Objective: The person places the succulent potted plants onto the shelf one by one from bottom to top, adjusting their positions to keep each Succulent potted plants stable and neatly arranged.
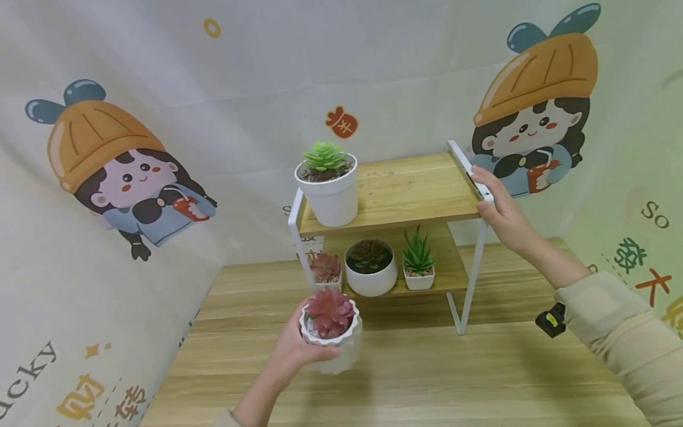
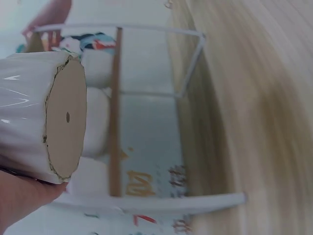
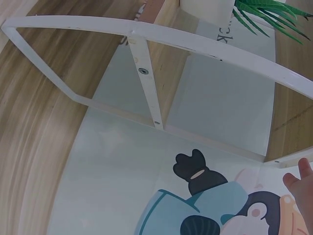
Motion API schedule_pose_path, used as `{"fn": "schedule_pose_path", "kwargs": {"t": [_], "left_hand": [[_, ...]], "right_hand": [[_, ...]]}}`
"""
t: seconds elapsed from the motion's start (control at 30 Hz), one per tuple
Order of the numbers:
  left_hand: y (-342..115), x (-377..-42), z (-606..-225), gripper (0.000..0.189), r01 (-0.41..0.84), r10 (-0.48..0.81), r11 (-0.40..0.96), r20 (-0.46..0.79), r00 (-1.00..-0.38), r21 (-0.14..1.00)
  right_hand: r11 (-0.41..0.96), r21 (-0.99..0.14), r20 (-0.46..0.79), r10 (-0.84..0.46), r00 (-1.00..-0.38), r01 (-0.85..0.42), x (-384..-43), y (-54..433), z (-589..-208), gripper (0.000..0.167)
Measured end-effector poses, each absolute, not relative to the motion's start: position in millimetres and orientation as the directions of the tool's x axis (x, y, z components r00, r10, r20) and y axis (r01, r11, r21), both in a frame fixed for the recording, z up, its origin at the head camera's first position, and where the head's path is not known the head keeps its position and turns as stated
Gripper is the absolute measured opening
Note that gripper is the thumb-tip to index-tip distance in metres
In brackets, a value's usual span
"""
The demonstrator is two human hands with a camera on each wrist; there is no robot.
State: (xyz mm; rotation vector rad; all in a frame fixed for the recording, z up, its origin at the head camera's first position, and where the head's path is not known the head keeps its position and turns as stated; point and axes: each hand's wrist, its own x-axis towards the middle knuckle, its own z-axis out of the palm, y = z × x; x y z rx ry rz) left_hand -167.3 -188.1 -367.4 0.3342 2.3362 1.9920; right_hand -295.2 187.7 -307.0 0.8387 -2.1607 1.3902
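Observation:
My left hand (image 1: 290, 350) grips a white scalloped pot (image 1: 341, 354) with a red succulent (image 1: 329, 312) in it, held up in front of the shelf. In the left wrist view the pot's flat tan underside (image 2: 68, 120) shows a small hole at its middle. At the other end, my right hand (image 1: 506, 214) holds the white metal side frame (image 1: 463, 155) of a two-tier wooden shelf (image 1: 411, 187), thumb and fingers on its upper edge. A green succulent in a white pot (image 1: 332, 198) stands on the top board's left end.
On the lower board sit a small red succulent (image 1: 326, 268), a round white bowl planter (image 1: 372, 282) and a spiky green plant (image 1: 418, 255). The shelf stands on a wood-grain table (image 1: 405, 379), before a printed curtain (image 1: 256, 130). A small black object (image 1: 551, 320) lies at the right.

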Motion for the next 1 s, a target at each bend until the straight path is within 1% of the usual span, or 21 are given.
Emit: {"fn": "schedule_pose_path", "kwargs": {"t": [0.3,0.4,0.5,0.63,0.83,1.0], "left_hand": [[-157.3,-163.9,-313.4,0.090,0.161,0.293,0.170,0.106,-0.950,0.972],[-146.6,-165.7,-294.9,0.090,0.181,0.319,0.163,0.122,-0.940,0.970],[-135.5,-169.9,-275.5,0.089,0.187,0.347,0.123,0.135,-0.928,0.975],[-120.5,-177.4,-252.5,0.084,0.193,0.352,0.101,0.146,-0.925,0.976],[-95.5,-189.8,-226.2,0.077,0.233,0.328,0.159,0.171,-0.929,0.959],[-76.4,-205.0,-213.2,0.072,0.237,0.301,0.114,0.194,-0.934,0.965]], "right_hand": [[0.306,-0.642,0.654,-0.260,-0.711,-0.703,-296.4,187.0,-307.9,0.048],[0.305,-0.634,0.665,-0.256,-0.702,-0.711,-296.9,186.5,-308.0,0.048],[0.310,-0.630,0.670,-0.247,-0.700,-0.712,-297.1,186.8,-308.2,0.048],[0.315,-0.632,0.670,-0.238,-0.704,-0.708,-297.5,187.5,-309.1,0.046],[0.312,-0.637,0.665,-0.241,-0.707,-0.705,-297.3,188.9,-309.0,0.046],[0.316,-0.629,0.665,-0.252,-0.703,-0.710,-297.3,188.8,-308.2,0.046]]}}
